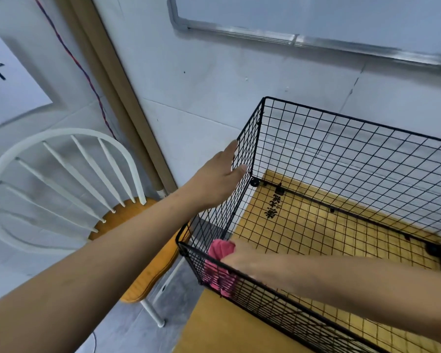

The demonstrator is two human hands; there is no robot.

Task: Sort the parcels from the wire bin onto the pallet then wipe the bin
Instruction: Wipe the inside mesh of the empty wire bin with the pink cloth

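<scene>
Left forearm (87,263) reaches to bin (341,115) on yellow surface (227,332) — left hand (219,179) flat, fingers straight, against outside of left wall. Right hand (250,261) inside, clutching pink cloth (220,250) at near-left corner. No parcels in bin, pallet unseen — sorting looks done, wiping begun, most mesh probably left.

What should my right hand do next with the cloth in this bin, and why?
Probably drag the cloth along the near wall toward the right. The right hand holds it in the near left corner of the bin, no parcels show inside, and the left hand rests on the left wall, so wiping looks under way.
</scene>
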